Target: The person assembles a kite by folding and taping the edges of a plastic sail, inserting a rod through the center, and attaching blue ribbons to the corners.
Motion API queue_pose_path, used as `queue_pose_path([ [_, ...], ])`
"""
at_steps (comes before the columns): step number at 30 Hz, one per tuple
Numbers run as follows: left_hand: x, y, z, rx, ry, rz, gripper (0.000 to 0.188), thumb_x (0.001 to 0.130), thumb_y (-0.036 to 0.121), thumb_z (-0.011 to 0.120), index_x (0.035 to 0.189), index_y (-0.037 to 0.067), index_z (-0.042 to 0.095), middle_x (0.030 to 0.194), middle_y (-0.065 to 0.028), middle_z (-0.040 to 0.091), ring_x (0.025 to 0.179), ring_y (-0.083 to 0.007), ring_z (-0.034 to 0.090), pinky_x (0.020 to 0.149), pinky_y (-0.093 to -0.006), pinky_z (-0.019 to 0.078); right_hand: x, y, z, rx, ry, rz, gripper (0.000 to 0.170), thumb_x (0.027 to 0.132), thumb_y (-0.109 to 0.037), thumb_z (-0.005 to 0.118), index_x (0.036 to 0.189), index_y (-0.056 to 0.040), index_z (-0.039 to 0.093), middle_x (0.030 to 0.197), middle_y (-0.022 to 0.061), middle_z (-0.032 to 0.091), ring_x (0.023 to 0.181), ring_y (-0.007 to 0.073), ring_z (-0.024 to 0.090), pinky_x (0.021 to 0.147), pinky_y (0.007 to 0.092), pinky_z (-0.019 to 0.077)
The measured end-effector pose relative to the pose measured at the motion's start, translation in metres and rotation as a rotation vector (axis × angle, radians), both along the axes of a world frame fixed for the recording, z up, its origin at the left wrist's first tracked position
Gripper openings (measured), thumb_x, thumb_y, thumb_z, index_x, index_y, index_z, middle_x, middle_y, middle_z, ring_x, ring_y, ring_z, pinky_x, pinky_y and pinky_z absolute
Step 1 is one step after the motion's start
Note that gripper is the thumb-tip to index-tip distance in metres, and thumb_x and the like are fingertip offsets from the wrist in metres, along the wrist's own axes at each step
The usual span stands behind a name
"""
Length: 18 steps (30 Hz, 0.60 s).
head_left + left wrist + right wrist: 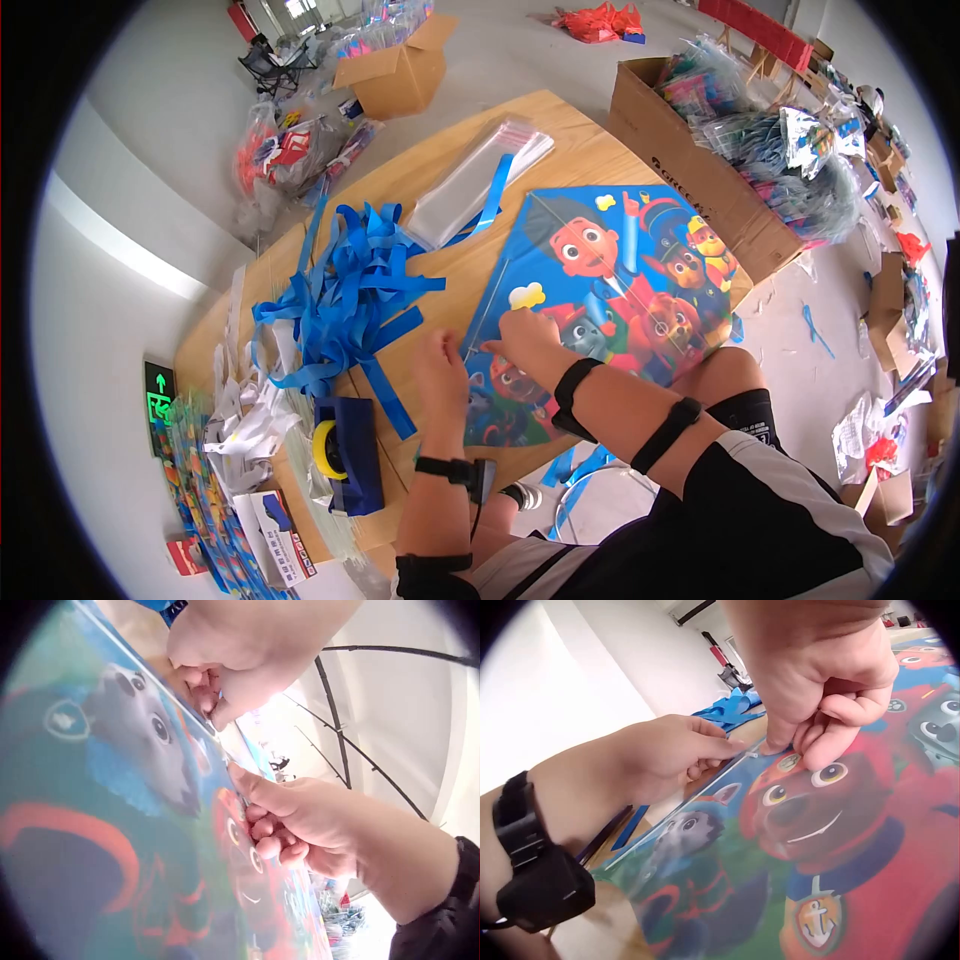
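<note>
A diamond-shaped kite (590, 320) printed with cartoon dogs and a boy lies over the table, its left edge under both hands. Along that edge runs a thin pale rod (697, 792) with a small white fitting (751, 754) on it. My left hand (446, 375) comes from outside the edge; its thumb and forefinger (724, 747) pinch the rod at the fitting. From over the print my right hand (530, 340) reaches the same spot and pinches the edge close beside the fitting, its other fingers (270, 846) curled above the print.
Blue ribbon strips (350, 290) are heaped left of the kite, beside a blue tape dispenser (362, 460) with yellow tape. Clear plastic sleeves (480, 180) lie at the table's far side. A large carton (690, 165) of packaged goods stands against the table's right edge.
</note>
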<state>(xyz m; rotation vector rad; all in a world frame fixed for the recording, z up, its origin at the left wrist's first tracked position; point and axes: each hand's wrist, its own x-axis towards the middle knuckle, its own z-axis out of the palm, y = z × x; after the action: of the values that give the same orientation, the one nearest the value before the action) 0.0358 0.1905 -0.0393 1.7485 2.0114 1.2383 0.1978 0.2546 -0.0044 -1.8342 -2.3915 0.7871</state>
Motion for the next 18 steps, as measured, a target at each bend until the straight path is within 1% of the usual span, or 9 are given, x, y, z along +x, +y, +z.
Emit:
queue_pose_path([
  [1,0.004,-0.008,0.004,0.000,0.010,-0.003,0.018,0.089,0.003,0.067,0.107,-0.001,0.066,0.100,-0.0184,0.070,0.094,-0.0366,0.066,0.085,-0.0451,0.0521,0.001,-0.001,-0.001,0.000,0.010,-0.003,0.054,0.084,-0.056,0.077,0.085,-0.0014,0.073,0.082,0.0138,0.073,0.082,0.0328,0.075,0.070,0.0434,0.0582],
  [3,0.017,-0.028,0.009,-0.055,0.450,-0.195,0.033,0.092,0.003,0.059,0.124,0.000,0.065,0.125,-0.0199,0.066,0.113,-0.0367,0.062,0.097,-0.0450,0.0490,0.002,-0.002,-0.005,0.034,0.028,0.011,0.053,0.084,-0.055,0.077,0.085,-0.0025,0.073,0.082,0.0138,0.073,0.082,0.0327,0.074,0.068,0.0436,0.0578],
  [7,0.030,-0.042,-0.011,-0.111,0.507,-0.178,0.042,0.094,0.009,0.058,0.135,0.001,0.061,0.141,-0.0199,0.058,0.123,-0.0373,0.057,0.105,-0.0488,0.0444,0.015,-0.002,-0.013,0.087,0.094,0.083,0.046,0.087,-0.049,0.076,0.087,-0.0030,0.073,0.082,0.0140,0.073,0.081,0.0321,0.074,0.067,0.0428,0.0574],
  [9,0.037,-0.046,0.001,-0.081,0.678,-0.178,0.044,0.097,0.019,0.057,0.138,0.002,0.059,0.142,-0.0205,0.057,0.122,-0.0389,0.057,0.104,-0.0521,0.0443,0.031,-0.001,-0.002,-0.106,0.278,0.220,0.038,0.092,-0.041,0.072,0.098,-0.0035,0.070,0.089,0.0133,0.074,0.086,0.0296,0.074,0.072,0.0424,0.0574],
  [10,0.039,-0.046,0.004,-0.070,0.686,-0.175,0.044,0.097,0.019,0.057,0.138,0.002,0.059,0.142,-0.0205,0.057,0.122,-0.0389,0.057,0.104,-0.0521,0.0443,0.042,-0.003,0.004,-0.094,0.284,0.220,0.038,0.092,-0.041,0.072,0.098,-0.0035,0.070,0.089,0.0133,0.074,0.086,0.0296,0.074,0.072,0.0424,0.0574],
  [12,0.042,-0.044,0.004,-0.085,0.688,-0.139,0.044,0.098,0.025,0.059,0.137,0.003,0.061,0.141,-0.0191,0.058,0.122,-0.0382,0.058,0.103,-0.0531,0.0438,0.073,-0.017,0.036,-0.374,0.558,0.296,0.032,0.096,-0.035,0.068,0.105,-0.0040,0.067,0.084,0.0088,0.072,0.078,0.0211,0.072,0.067,0.0374,0.0552],
  [14,0.041,-0.040,0.000,-0.069,0.660,-0.107,0.043,0.098,0.027,0.060,0.135,0.005,0.063,0.140,-0.0181,0.059,0.120,-0.0385,0.058,0.101,-0.0521,0.0453,0.120,-0.037,0.046,-0.411,0.796,0.231,0.030,0.098,-0.032,0.067,0.112,-0.0044,0.065,0.081,0.0043,0.069,0.073,0.0139,0.068,0.064,0.0315,0.0525],
  [16,0.042,-0.041,-0.004,-0.073,0.627,-0.078,0.042,0.098,0.029,0.061,0.133,0.006,0.065,0.139,-0.0171,0.060,0.118,-0.0388,0.059,0.100,-0.0511,0.0468,0.181,-0.063,0.069,-0.478,0.785,0.081,0.028,0.099,-0.029,0.067,0.112,-0.0046,0.066,0.082,0.0031,0.070,0.072,0.0112,0.065,0.064,0.0283,0.0513],
  [18,0.037,-0.041,0.000,-0.127,0.518,-0.117,0.044,0.098,0.031,0.061,0.135,0.009,0.065,0.140,-0.0174,0.059,0.121,-0.0366,0.058,0.102,-0.0502,0.0446,0.245,-0.085,0.051,-0.300,0.812,0.035,0.023,0.098,-0.026,0.068,0.108,-0.0047,0.069,0.083,0.0025,0.070,0.073,0.0098,0.064,0.064,0.0286,0.0507],
])
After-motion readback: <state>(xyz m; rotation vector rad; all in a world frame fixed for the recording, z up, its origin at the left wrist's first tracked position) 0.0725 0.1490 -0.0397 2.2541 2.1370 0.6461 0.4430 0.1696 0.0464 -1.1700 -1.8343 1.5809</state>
